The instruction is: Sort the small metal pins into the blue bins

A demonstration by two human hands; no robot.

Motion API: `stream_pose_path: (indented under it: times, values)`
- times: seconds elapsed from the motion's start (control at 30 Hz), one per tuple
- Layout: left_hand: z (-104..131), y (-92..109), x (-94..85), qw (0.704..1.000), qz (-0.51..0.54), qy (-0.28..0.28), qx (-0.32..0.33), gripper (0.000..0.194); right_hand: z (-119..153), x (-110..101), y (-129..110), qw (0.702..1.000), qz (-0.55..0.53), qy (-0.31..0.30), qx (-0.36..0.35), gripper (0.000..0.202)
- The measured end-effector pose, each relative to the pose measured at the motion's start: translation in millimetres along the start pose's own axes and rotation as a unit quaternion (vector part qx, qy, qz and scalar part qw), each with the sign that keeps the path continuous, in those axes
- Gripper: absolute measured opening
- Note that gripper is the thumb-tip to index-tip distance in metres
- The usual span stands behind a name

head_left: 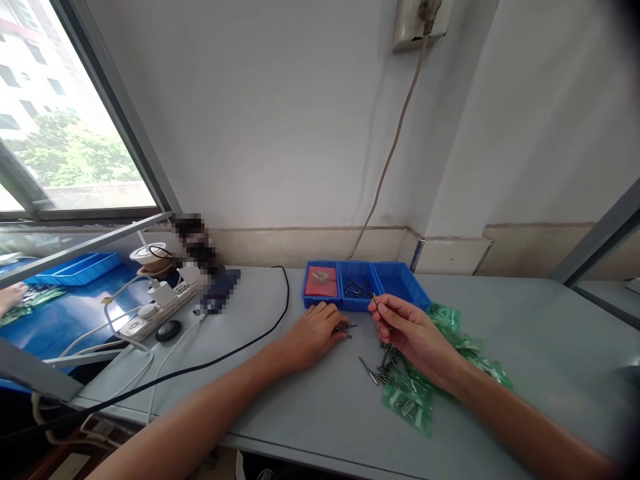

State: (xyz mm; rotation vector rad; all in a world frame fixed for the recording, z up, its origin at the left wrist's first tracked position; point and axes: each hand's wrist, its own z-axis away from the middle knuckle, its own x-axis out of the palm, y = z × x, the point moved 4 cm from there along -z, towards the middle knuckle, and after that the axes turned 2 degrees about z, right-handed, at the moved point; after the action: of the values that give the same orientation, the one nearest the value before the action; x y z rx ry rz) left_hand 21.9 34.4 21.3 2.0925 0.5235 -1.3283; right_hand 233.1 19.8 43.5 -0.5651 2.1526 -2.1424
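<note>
My left hand (314, 335) rests on the grey table, fingers curled round a few thin metal pins (345, 328) that poke out past the thumb. Between thumb and fingertips my right hand (413, 331) pinches one small metal pin (375, 300), just in front of the blue bins. More dark pins (369, 371) lie loose on the table below my right hand. Beside them a green plastic bag (411, 402) holds small metal pieces. The middle blue bin (358, 305) contains several dark pins. Part of the loose pile is hidden by my right hand.
A left blue bin (306, 293) holds a red sheet with a small clear bag; a third bin (400, 283) stands at right. A black cable (240, 348) crosses the table. A power strip (160, 313), a round black object (168, 331) and another person's hand (13, 295) are at left.
</note>
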Motion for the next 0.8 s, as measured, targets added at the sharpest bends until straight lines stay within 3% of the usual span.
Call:
stream_pose_path:
  times: [0.27, 0.6, 0.8]
  values:
    - [-1.0, 3.2, -3.6, 1.000, 0.011, -0.006, -0.005, 0.006, 2.3, 5.0, -2.3, 0.996, 0.091, 0.016, -0.015, 0.042]
    - [0.4, 0.4, -3.7, 1.000, 0.015, 0.003, -0.011, 0.011, 1.7, 4.0, -6.6, 0.968, 0.227, 0.047, -0.094, 0.032]
    - [0.5, 0.4, -5.2, 1.000, 0.011, 0.003, -0.006, 0.012, 2.5, 3.6, -6.0, 0.964, 0.241, 0.048, -0.106, 0.030]
